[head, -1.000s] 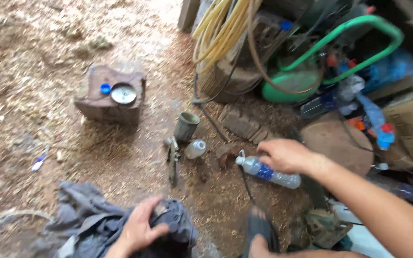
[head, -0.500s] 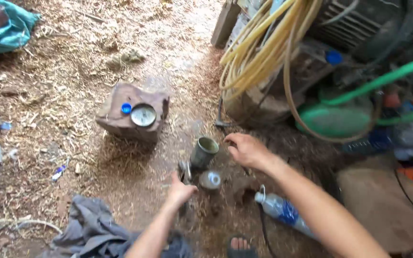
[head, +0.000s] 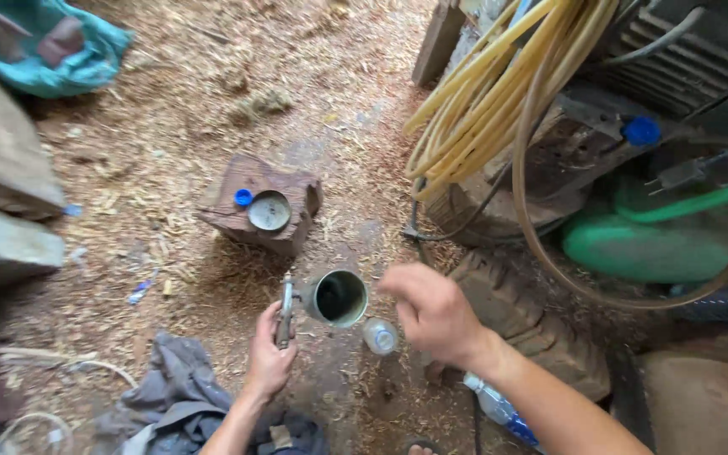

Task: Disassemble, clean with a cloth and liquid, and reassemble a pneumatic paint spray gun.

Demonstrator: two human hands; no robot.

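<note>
Looking down, we see our left hand (head: 270,358) now wrapped around the handle of a metal spray gun (head: 286,310), whose open cup (head: 339,297) stands mouth-up just right of the grip; half a second ago that hand was only reaching toward the gun on the ground, and a second ago it was down on the grey cloth (head: 180,396), which now lies beside our left wrist. Our right hand (head: 431,310) hovers loosely curled and half open beside the cup's right edge, holding nothing that we can see; a second ago it rested on the clear plastic bottle (head: 499,409), which now lies under our right forearm, blue label showing. A small clear jar (head: 379,335) sits on the sawdust between the cup and our right hand, seemingly untouched. Beyond the cup, the wooden block (head: 292,202) carries a round metal lid (head: 270,211) and a blue cap (head: 243,198), much as before. Coiled yellow hose (head: 482,93) hangs at upper right over a green tank (head: 650,248), and a worn tyre (head: 516,312) lies just behind our right hand.
</note>
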